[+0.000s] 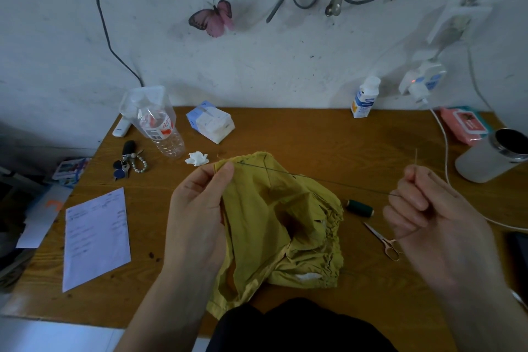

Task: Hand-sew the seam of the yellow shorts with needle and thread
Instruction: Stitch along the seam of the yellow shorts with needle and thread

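On wooden table (314, 137), crumpled yellow shorts (280, 223).

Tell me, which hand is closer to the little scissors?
Right. The right hand is right next to the scissors, pinching the needle. The left hand is far off on the other side of the yellow shorts, pinching their edge.

Tabletop (285, 134) lies bare between tissue pack (210, 120) and white bottle (365, 98); spool (359, 207) and scissors (383, 240) block right of shorts (280, 223).
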### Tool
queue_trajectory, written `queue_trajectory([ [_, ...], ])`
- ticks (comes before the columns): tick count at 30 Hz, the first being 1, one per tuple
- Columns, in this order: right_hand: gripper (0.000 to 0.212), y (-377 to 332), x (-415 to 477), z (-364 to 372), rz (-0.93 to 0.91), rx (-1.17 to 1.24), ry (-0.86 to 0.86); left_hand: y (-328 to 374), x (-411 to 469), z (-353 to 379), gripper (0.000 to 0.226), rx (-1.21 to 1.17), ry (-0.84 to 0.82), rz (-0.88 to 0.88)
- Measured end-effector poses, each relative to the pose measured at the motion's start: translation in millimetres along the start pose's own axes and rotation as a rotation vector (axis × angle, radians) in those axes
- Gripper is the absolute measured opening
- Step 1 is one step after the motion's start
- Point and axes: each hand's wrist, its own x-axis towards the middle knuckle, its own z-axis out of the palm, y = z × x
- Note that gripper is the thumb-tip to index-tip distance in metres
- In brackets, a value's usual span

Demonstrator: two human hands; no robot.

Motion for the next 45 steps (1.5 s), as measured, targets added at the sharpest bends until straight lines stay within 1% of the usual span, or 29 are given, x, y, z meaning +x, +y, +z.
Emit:
queue_trajectory([
  [4, 0.018, -0.9, 0.7, -1.6, -0.007, -0.004, 0.027, 0.8, -0.8, 0.5, 0.013, 0.002, 0.011, -0.002],
  [7, 0.018, -0.6, 0.3, -0.9, -0.019, -0.015, 0.034, 2.2, -3.4, 1.2, 0.013, 0.015, 0.005, -0.013],
  [10, 0.018, 1.9, -2.6, 4.8, -0.067, -0.098, -0.02, 3.4, -7.3, 2.8, 0.013, 0.047, -0.034, -0.043],
  [12, 0.019, 5.8, -6.1, 12.0, -0.152, -0.248, -0.102, 3.0, -10.8, 5.0, 0.012, 0.085, -0.072, -0.062],
  [15, 0.019, 13.2, -10.2, 27.9, -0.346, -0.588, -0.241, 1.4, -16.4, 8.9, 0.011, 0.12, -0.136, -0.078],
  [19, 0.01, 15.5, -11.4, 40.3, -0.514, -0.774, -0.326, 2.4, -22.2, 12.5, 0.011, 0.108, -0.193, -0.096],
  [22, 0.015, 17.6, -11.1, 46.7, -0.586, -0.974, -0.401, 2.8, -24.6, 12.9, 0.011, 0.107, -0.225, -0.114],
  [24, 0.017, 19.9, -10.7, 50.0, -0.62, -1.063, -0.433, 2.7, -25.7, 12.8, 0.011, 0.123, -0.24, -0.112],
  [29, 0.02, 22.4, -9.3, 51.6, -0.672, -1.15, -0.432, 2.6, -26.4, 12.9, 0.012, 0.121, -0.253, -0.113],
  [32, 0.02, 22.9, -8.4, 51.6, -0.679, -1.155, -0.427, 2.2, -26.2, 13.2, 0.012, 0.122, -0.259, -0.113],
  [37, 0.019, 22.5, -7.7, 51.5, -0.696, -1.175, -0.42, 1.3, -26.9, 12.8, 0.02, 0.145, -0.26, -0.104],
  [41, 0.02, 21.9, -7.4, 51.5, -0.679, -1.204, -0.422, 0.8, -27.2, 13.1, 0.019, 0.158, -0.267, -0.096],
  [45, 0.013, 21.6, -7.4, 51.2, -0.669, -1.23, -0.415, 1.6, -28.1, 13.9, 0.026, 0.172, -0.253, -0.071],
])
